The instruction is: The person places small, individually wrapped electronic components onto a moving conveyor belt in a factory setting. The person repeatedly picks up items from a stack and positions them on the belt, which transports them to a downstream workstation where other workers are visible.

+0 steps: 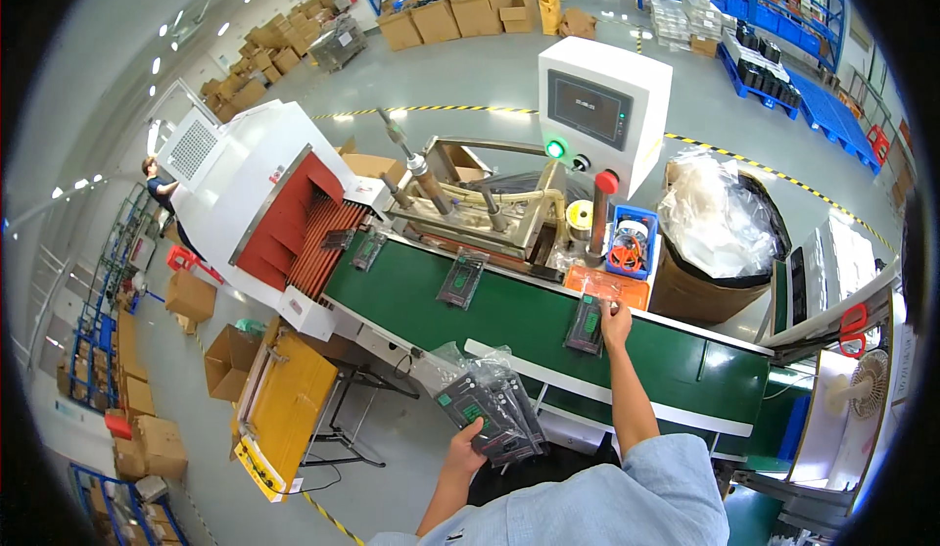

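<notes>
My left hand (465, 450) is closed around a thick stack of flat dark packages in clear plastic bags (501, 407), held in front of the belt near my body. The thumb lies on the top package, and loose plastic sticks out at the upper edge. With closed fingers my right hand (616, 324) grips the upper right side of one flat dark package with a green patch (585, 327) on the green conveyor belt (729, 378). Farther left along the belt lie similar packages (461, 278) (368, 250), and another dark package (338, 239) is at the machine's mouth.
A white tunnel machine (245, 179) with red flaps stands at the belt's left end. Behind the belt are a metal frame with rods (460, 193), a control box (602, 115), a blue bin (632, 242) and an orange tray (607, 287). A yellow roller stand (284, 399) is at left.
</notes>
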`<state>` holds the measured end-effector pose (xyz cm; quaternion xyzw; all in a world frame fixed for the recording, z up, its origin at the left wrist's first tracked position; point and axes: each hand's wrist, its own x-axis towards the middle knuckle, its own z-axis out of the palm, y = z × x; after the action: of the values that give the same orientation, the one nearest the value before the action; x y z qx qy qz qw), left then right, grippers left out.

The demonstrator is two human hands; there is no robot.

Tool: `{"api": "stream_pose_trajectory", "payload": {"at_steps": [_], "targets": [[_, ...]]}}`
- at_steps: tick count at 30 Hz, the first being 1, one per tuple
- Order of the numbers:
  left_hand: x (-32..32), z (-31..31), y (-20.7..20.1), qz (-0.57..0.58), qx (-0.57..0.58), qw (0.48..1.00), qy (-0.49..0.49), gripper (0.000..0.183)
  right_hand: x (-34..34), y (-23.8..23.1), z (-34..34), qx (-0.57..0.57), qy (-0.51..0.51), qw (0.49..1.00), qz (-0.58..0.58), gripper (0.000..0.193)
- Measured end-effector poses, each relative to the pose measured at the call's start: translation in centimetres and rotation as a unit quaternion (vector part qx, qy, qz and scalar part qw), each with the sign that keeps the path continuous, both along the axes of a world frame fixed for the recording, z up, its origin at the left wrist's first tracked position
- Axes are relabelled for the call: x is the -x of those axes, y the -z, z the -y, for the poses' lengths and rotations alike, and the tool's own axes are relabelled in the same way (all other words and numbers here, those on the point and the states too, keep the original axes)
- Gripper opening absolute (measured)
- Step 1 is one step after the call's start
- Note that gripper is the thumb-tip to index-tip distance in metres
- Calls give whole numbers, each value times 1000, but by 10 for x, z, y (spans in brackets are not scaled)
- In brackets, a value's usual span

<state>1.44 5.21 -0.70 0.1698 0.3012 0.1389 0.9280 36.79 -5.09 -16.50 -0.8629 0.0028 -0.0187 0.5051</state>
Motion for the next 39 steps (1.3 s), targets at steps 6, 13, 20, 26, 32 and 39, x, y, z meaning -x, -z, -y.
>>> {"api": "stream_pose_trajectory", "payload": {"at_steps": [6,13,20,26,32,39], "targets": [[-1,-8,6,26,-2,999,19,32,41,-43,18,-32,-138,987,81,39],[-18,-5,0,-2,-74,988,136,33,153,-186,26,-210,-471,825,-230,29],[-23,7,-1,-39,-56,973,222,31,140,-195,46,-317,-331,860,-224,13],[-35,17,17,-22,-60,972,227,33,120,-204,82,-262,-348,878,-200,26],[-68,38,-4,-43,-85,954,283,34,132,-183,121,-276,-355,853,-266,29],[-113,59,-3,16,-63,965,256,38,125,-189,165,-186,-378,894,-153,24]]}}
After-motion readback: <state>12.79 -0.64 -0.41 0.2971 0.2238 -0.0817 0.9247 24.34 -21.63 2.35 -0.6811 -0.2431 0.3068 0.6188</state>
